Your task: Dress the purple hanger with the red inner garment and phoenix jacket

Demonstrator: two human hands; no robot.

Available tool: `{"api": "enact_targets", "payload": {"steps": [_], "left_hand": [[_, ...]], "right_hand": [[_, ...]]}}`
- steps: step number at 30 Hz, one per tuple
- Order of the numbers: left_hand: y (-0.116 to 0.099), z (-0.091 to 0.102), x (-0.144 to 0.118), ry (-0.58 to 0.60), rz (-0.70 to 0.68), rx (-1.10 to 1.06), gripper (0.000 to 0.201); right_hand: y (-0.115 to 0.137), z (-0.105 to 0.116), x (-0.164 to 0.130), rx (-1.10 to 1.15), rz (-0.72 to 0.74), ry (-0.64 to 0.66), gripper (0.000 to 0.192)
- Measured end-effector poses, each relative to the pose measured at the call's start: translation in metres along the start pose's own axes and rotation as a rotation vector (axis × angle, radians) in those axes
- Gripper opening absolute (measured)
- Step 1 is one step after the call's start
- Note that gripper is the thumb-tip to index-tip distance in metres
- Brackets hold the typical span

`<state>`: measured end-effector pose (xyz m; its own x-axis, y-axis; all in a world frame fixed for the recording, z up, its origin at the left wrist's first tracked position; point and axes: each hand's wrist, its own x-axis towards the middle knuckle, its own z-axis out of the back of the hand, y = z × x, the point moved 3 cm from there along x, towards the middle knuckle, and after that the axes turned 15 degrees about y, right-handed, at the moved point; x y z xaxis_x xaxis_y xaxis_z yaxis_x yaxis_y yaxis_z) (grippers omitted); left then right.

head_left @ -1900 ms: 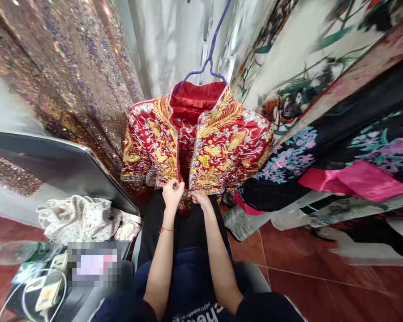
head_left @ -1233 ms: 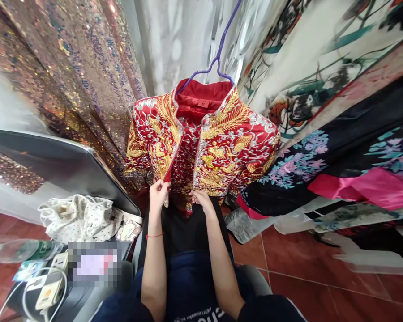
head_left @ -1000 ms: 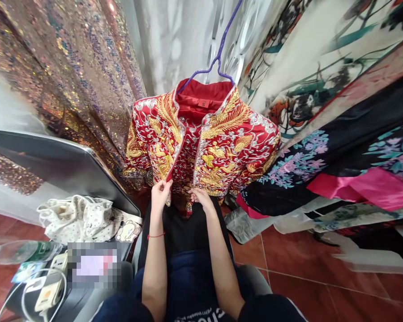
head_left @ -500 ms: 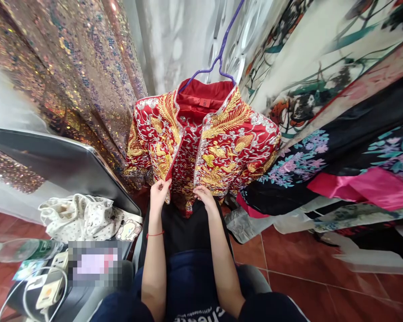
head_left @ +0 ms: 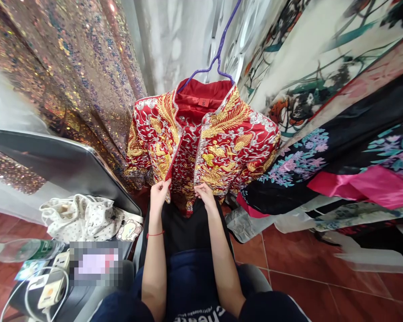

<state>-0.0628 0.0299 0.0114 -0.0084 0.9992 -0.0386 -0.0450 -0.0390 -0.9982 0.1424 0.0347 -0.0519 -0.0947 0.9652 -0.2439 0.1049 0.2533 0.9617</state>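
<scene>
A: Where's the jacket (head_left: 201, 147)?
B: On a purple hanger (head_left: 218, 53), front open. The left hand (head_left: 159, 194) pinches the left front edge, the right hand (head_left: 204, 194) the other, both at the hem.
A: Next?
B: Likely bringing the edges together. Dresses (head_left: 322, 147) crowd right, sequins (head_left: 70, 80) left; only the lap is free.

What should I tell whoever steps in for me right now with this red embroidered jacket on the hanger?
Left hand: pinching the bottom of the left front edge of the red embroidered jacket, turning it slightly outward.
Right hand: gripping the bottom of the right front edge.
The jacket hangs on a purple hanger, facing the person, among sequined fabric and floral garments.
Done: both front edges are in hand at the hem.
Left: the front is open from collar to hem, red lining showing; no fastening looks closed, though the closures are too small to make out.
</scene>
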Motion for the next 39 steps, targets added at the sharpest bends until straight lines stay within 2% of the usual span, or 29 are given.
{"api": "enact_targets", "payload": {"steps": [3, 5, 8, 9, 12, 14, 16, 19, 22, 28, 30, 33, 35, 39], "left_hand": [[-0.005, 0.003, -0.003, 0.024, 0.096, 0.004, 0.06], [-0.016, 0.002, -0.005, 0.074, 0.148, -0.048, 0.064], [-0.044, -0.009, -0.006, 0.129, 0.079, -0.131, 0.063], [-0.055, -0.016, -0.006, 0.154, 0.029, -0.133, 0.062], [-0.086, -0.044, 0.001, 0.282, -0.132, -0.034, 0.058], [-0.102, -0.059, 0.009, 0.29, -0.21, 0.087, 0.052], [-0.112, -0.063, 0.02, 0.176, -0.201, 0.217, 0.047], [-0.124, -0.054, 0.04, -0.043, -0.185, 0.336, 0.039], [-0.143, -0.037, 0.062, -0.207, -0.317, 0.389, 0.032], [-0.203, 0.007, 0.108, -0.499, -0.429, 0.585, 0.035], [-0.22, 0.023, 0.117, -0.491, -0.476, 0.638, 0.036], [-0.233, 0.042, 0.116, -0.301, -0.528, 0.645, 0.045], [-0.235, 0.049, 0.105, -0.226, -0.548, 0.665, 0.052], [-0.231, 0.047, 0.08, -0.284, -0.546, 0.802, 0.053]], "right_hand": [[0.02, -0.001, -0.007, -0.031, 0.073, -0.044, 0.05], [0.045, -0.001, -0.017, -0.043, 0.14, -0.065, 0.051], [0.106, -0.003, -0.039, -0.104, 0.303, -0.09, 0.045], [0.135, -0.003, -0.048, -0.221, 0.458, -0.134, 0.042], [0.224, -0.007, -0.069, -0.649, 0.833, -0.419, 0.038], [0.271, -0.01, -0.066, -0.905, 0.916, -0.611, 0.038], [0.298, -0.009, -0.049, -1.059, 0.918, -0.714, 0.047], [0.306, 0.002, -0.012, -1.193, 0.894, -0.655, 0.057], [0.296, 0.018, 0.013, -1.223, 0.857, -0.556, 0.058], [0.293, 0.029, 0.012, -1.194, 0.838, -0.431, 0.06], [0.293, 0.03, 0.009, -1.195, 0.849, -0.405, 0.061], [0.292, 0.035, 0.004, -1.216, 0.845, -0.383, 0.06], [0.291, 0.039, -0.001, -1.245, 0.823, -0.367, 0.057], [0.294, 0.047, -0.021, -1.344, 0.764, -0.365, 0.052]]}}
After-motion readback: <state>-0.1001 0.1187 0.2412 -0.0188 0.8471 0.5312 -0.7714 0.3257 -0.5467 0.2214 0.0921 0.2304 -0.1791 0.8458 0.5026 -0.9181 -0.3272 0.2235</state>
